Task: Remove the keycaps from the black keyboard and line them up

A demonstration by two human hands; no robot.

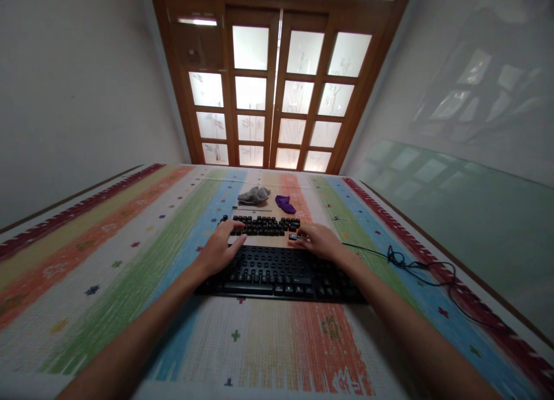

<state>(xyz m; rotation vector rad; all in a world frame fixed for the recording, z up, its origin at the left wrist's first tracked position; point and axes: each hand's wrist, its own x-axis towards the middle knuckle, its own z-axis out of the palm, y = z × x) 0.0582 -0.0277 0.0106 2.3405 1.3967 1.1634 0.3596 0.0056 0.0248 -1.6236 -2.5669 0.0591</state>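
A black keyboard (277, 273) lies across the table in front of me, with many key places in its upper left part bare of caps. Just beyond it, loose black keycaps (262, 224) lie in rows on the cloth. My left hand (223, 247) is at the left end of these rows, thumb and forefinger apart, the fingertip by the nearest caps; I see nothing held. Over the keyboard's far edge, the fingers of my right hand (322, 241) pinch a small dark keycap (296, 237) at the right end of the rows.
A crumpled grey cloth (254, 195) and a purple cloth (284, 204) lie beyond the keycaps. A thin flat strip (255, 209) lies before the grey cloth. The black cable (402, 261) coils to the right on the striped tablecloth (130, 261). Glazed wooden doors (274, 88) stand behind.
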